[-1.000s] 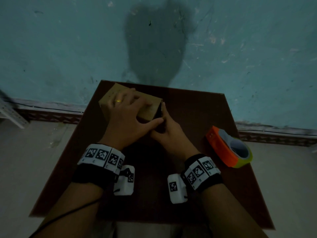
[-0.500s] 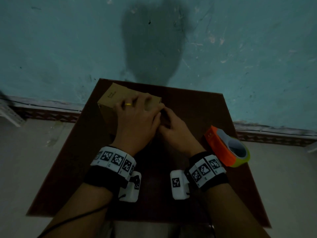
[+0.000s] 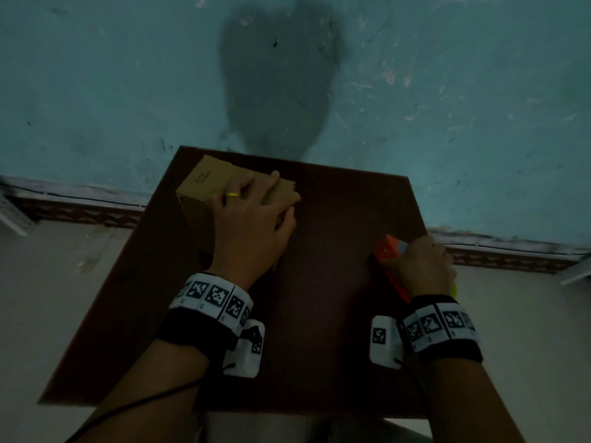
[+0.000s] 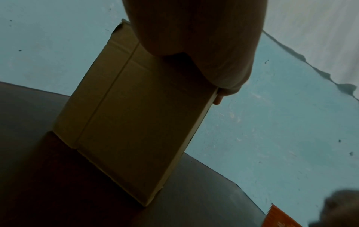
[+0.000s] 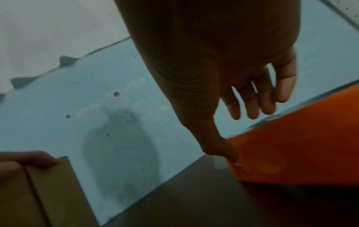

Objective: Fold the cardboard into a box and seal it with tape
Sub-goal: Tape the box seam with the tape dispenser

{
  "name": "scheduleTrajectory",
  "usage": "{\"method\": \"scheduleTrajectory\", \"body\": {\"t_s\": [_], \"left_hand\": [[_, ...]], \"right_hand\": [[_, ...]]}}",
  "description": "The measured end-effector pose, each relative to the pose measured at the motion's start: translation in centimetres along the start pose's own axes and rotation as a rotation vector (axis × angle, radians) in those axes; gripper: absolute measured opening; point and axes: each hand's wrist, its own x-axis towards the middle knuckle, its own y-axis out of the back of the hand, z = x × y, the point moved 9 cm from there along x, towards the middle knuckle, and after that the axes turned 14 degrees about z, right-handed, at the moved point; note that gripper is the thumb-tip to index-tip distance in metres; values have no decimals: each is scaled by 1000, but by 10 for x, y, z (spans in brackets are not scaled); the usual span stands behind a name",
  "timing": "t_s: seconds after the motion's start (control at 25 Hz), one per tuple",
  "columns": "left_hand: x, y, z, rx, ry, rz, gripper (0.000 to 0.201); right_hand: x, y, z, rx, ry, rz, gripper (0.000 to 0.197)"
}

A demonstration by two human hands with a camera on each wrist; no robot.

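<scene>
A brown cardboard box [image 3: 208, 183] stands folded at the table's far left corner. My left hand [image 3: 281, 207] holds it, fingers across the top and thumb on the near side by the right end. In the left wrist view the palm covers the box [image 4: 136, 115] and a fingertip [image 4: 217, 100] hooks over its right edge. My right hand [image 3: 419, 263] is over the orange tape dispenser [image 3: 388, 254] at the table's right edge. In the blurred right wrist view the thumb touches the dispenser's orange side [image 5: 301, 145] while the fingers [image 5: 252, 101] are spread straight above it.
The dark brown table [image 3: 319, 298] stands against a teal wall [image 3: 447, 91]. A bit of yellow-green tape roll [image 3: 454, 289] shows past my right hand. A pale metal rack [image 3: 12, 215] lies on the floor at the left. The dispenser sits close to the table's right edge.
My right hand has left the box's right end and moved right onto the tape dispenser. The left hand stays on the box, which now stands with its end flap shut.
</scene>
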Motion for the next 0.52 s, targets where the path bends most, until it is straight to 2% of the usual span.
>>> {"method": "scheduleTrajectory", "body": {"t_s": [0.12, 0.28, 0.36, 0.44, 0.52], "left_hand": [[0, 0, 0, -10, 14, 12, 36], [0, 0, 0, -11, 5, 33, 36], [-1, 1, 0, 6, -10, 51, 35], [-1, 2, 0, 22, -18, 70, 35], [-1, 1, 0, 19, -20, 80, 34]], "right_hand": [[4, -5, 19, -67, -58, 19, 98], [3, -17, 28, -72, -91, -42, 65], [5, -20, 21, -31, -43, -45, 58], [8, -10, 4, 116, -5, -24, 54], [9, 6, -17, 423, 18, -28, 45]]}}
